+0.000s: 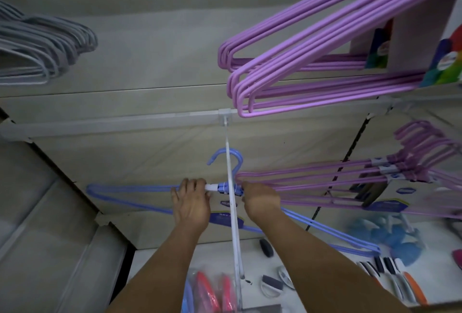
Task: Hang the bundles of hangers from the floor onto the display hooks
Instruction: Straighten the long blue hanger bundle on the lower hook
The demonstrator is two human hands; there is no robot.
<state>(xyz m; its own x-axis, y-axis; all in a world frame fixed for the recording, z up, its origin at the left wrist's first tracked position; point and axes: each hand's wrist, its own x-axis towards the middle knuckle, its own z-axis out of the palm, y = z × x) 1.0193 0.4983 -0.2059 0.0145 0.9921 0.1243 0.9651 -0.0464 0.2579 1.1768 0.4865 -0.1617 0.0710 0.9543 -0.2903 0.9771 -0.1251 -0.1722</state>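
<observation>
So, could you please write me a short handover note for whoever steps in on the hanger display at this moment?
Left hand: grips the neck of the blue hanger bundle, left of the white display hook.
Right hand: on the same bundle, right of the hook; its fingers are hidden.
The bundle's hook tops reach around the display hook; whether it hangs on its own I cannot tell.
Done: purple bundles hang to the right.
Left: seat the blue bundle and let go.

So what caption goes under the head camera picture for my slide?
Two hands hold a blue hanger bundle at a white display hook.
</observation>
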